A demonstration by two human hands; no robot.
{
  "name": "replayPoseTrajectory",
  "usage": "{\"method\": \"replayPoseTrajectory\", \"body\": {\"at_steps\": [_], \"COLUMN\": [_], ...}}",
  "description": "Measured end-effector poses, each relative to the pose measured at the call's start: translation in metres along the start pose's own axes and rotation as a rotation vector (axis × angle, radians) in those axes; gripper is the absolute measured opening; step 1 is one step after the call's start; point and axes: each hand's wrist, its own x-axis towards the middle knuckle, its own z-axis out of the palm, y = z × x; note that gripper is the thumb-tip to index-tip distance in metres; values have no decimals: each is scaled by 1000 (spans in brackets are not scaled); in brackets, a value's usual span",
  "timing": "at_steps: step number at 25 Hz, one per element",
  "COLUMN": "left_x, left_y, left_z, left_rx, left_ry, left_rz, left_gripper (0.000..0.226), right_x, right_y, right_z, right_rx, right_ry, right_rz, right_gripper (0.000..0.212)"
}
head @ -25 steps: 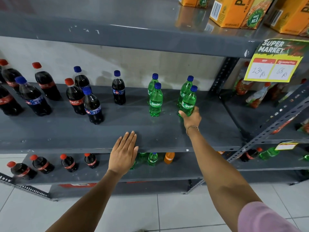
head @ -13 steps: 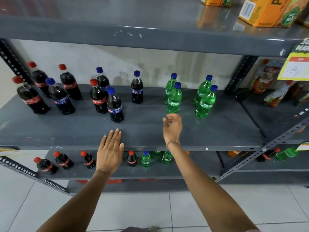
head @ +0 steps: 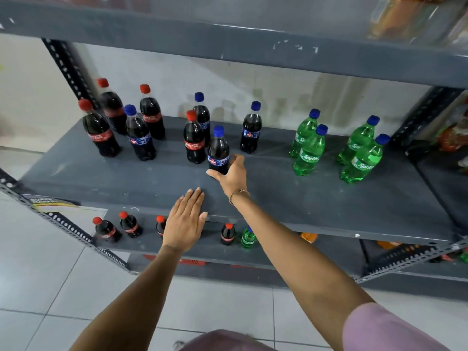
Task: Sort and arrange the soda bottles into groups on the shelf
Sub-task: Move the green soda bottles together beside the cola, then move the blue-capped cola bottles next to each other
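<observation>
Blue-capped cola bottle (head: 218, 151) sat mid-frame on the shelf (head: 329, 198) with my right hand (head: 231, 174) wrapped round its base, left hand (head: 186, 221) flat and open, so I figured gripping low keeps it upright past the red-capped one (head: 194, 139).

**Grey metal shelf, bottles all over it**

The middle shelf (head: 316, 198) carries upright soda bottles. Right at the right hand's fingers (head: 236, 160) stands a blue-capped cola bottle (head: 219, 153), with a red-capped Coca-Cola bottle (head: 194, 141) touching it on the far side from them. Further left of the fingers sits a mixed cola cluster (head: 126, 125). Well off to their right, four Sprite bottles (head: 336, 148) stand in two pairs. The left hand's fingers (head: 193, 201) lie flat on the front edge.
</observation>
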Motion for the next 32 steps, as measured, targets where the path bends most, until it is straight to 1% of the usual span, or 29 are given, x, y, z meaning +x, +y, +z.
{"method": "replayPoseTrajectory", "body": {"at_steps": [4, 6, 12, 16, 19, 21, 23, 24, 25, 26, 27, 28, 29, 30, 32], "left_x": [1, 1, 1, 0, -1, -1, -1, -1, 0, 0, -2, -5, -7, -8, -12], "left_y": [-1, -2, -2, -2, -1, 0, -1, -2, -2, -3, -3, -5, -9, -14, -39], "left_z": [2, 3, 5, 5, 5, 5, 5, 5, 5, 4, 3, 3, 1, -1, -9], "left_rx": [-4, 1, -13, -14, -4, 0, -1, 0, -3, -10, -14, -13, -6, -5, -12], "left_ry": [1, 8, 27, 38, 44, 52, 55, 57, 57, 61, 63, 62, 65, 67, 70], "left_rz": [0, 2, -18, -18, -13, -13, -5, 2, 9, 18, 29, 42, 59, 65, 11], "left_gripper": [59, 59, 57, 57, 55, 55, 54, 54, 55, 55, 55, 55, 54, 54, 54], "right_x": [4, 6, 20, 33, 39, 41, 35, 30, 23, 15, 4, -7, -16, -20, -21], "right_y": [2, 8, 24, 25, 25, 24, 22, 23, 25, 29, 31, 30, 26, 22, 10], "right_z": [5, -2, -37, -46, -50, -51, -53, -52, -50, -45, -38, -29, -20, -11, 10], "right_rx": [-11, -10, -1, -23, -42, -45, -6, 4, -19, -68, -102, -95, -68, -58, -72], "right_ry": [3, 18, 121, 114, 95, 83, 64, 83, 130, 192, 241, 260, 244, 206, 108], "right_rz": [-47, -42, -42, -28, -13, -13, -7, 10, 21, 11, -22, -62, -106, -150, -200], "right_gripper": [51, 45, 39, 38, 39, 44, 61, 71, 74, 66, 51, 35, 24, 21, 19]}}
